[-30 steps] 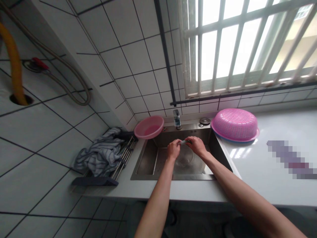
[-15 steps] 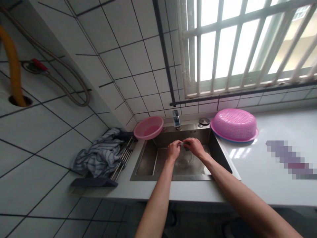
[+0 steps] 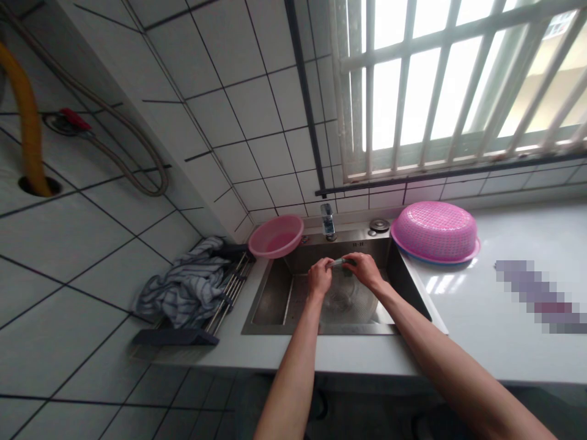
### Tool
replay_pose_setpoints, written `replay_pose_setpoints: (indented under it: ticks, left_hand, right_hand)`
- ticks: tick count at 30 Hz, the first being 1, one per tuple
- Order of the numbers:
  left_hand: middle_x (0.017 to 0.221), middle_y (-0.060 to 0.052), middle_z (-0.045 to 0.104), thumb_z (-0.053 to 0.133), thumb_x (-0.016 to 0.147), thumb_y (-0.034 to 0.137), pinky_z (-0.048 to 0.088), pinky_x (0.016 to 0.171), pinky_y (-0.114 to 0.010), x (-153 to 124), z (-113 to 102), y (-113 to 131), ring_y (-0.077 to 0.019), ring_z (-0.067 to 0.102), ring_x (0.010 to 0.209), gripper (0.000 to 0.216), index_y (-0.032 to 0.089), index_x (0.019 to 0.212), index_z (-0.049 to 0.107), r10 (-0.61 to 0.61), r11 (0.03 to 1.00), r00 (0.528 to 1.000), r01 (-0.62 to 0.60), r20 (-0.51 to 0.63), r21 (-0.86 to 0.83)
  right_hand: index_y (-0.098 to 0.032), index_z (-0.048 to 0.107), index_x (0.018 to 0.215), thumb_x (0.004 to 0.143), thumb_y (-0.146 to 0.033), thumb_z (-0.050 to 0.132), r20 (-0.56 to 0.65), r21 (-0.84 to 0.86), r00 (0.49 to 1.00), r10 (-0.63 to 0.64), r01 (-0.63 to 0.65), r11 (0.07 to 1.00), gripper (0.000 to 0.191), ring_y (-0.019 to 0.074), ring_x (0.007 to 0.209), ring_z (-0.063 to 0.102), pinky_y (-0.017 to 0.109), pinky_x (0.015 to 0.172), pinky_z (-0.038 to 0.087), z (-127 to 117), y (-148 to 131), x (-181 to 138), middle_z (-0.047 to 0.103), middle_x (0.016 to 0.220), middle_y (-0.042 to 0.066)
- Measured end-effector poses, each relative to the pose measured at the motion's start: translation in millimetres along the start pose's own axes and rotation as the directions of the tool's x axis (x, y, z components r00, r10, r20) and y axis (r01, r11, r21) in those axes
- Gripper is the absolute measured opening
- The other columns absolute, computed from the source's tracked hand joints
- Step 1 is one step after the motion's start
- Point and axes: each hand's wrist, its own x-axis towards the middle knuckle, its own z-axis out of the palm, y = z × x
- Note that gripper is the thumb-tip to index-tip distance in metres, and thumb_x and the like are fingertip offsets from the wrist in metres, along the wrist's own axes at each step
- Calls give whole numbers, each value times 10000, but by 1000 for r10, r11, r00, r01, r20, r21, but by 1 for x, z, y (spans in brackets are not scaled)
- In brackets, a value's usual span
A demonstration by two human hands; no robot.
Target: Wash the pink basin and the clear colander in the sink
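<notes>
Over the steel sink (image 3: 268, 305), my left hand (image 3: 320, 278) and my right hand (image 3: 364, 271) grip a small pale, narrow object (image 3: 338, 263) between them. Its kind I cannot make out. The fingers of both hands are closed on its two ends. Just under my right fingers a small greenish patch shows, too unclear to name. Below my hands a round, see-through shape (image 3: 339, 296) lies low in the sink; whether it is a bowl or rippling water I cannot tell.
Behind the sink stands a faucet (image 3: 328, 221). A pink basin (image 3: 276, 236) rests at the back left corner, and an upturned pink colander (image 3: 435, 231) sits on the counter to the right. Striped cloth (image 3: 188, 284) lies on a metal rack (image 3: 232, 287) at left.
My hands have spread slightly apart and shifted a little, and more of the pale object shows between them. The things around the sink have stayed put.
</notes>
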Motion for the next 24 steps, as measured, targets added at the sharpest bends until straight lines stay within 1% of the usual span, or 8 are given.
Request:
replay_pose_setpoints:
  ticks: [2,4,7,10,16,18,21,24]
  left_hand:
    - [1114,-30,804,621,971,174,517,905,-278,2,-4,-3,-204,735,1053,212,281,1076,770,-63,997,993,59,-99,-42]
    - [1111,-24,806,630,970,187,518,898,-276,3,-5,-4,-202,736,1055,192,279,1073,764,-86,995,987,77,-133,-70]
    - [1096,-10,806,625,963,178,516,913,-274,1,-2,-3,-196,734,1054,201,288,1046,772,-28,999,998,25,-60,-46]
    - [1096,-17,804,614,964,171,515,924,-280,0,0,-1,-198,732,1051,220,291,1045,780,20,1000,1000,-21,-2,-13]
    - [1104,-33,807,638,968,198,519,899,-277,3,-5,-7,-203,739,1045,177,273,1065,766,-82,994,983,70,-162,-83]
    - [1095,-28,806,633,967,191,519,909,-275,3,-3,-5,-195,737,1035,184,273,1060,769,-40,996,993,31,-113,-80]
    - [1090,-22,804,614,950,140,516,941,-275,0,4,-1,-188,729,1041,243,284,1047,785,46,999,998,-45,37,-31]
    - [1097,-22,806,622,938,138,519,944,-279,0,3,-1,-194,731,1047,250,292,1043,790,25,999,999,-24,29,-32]
  right_hand:
    - [-277,816,1104,902,-300,766,-88,60,992,88,-83,995,209,237,955,777,330,901,578,-6,8,1,826,1075,43]
    - [-274,813,1106,901,-304,758,-134,58,982,132,-125,990,214,246,953,778,344,898,583,-8,12,0,826,1069,48]
    - [-281,816,1100,884,-263,767,-85,-28,995,46,-49,998,222,255,990,768,358,932,575,-4,6,-2,820,1097,55]
    - [-279,821,1079,871,-238,778,-15,-17,999,-30,30,999,217,245,980,768,343,931,571,-2,0,-2,823,1087,50]
    - [-269,809,1107,898,-317,750,-135,94,982,133,-121,988,223,241,933,779,347,883,590,-13,15,-1,828,1050,42]
    - [-269,809,1105,899,-304,752,-124,30,987,99,-96,995,217,249,975,771,359,919,581,-10,11,-3,821,1090,53]
    - [-278,814,1102,890,-260,772,-1,-66,999,-36,36,997,217,250,1024,755,349,954,564,-3,-3,-4,813,1114,60]
    - [-285,813,1105,896,-262,768,29,-50,997,-68,69,996,215,245,1021,755,337,948,562,-3,-8,-2,814,1105,54]
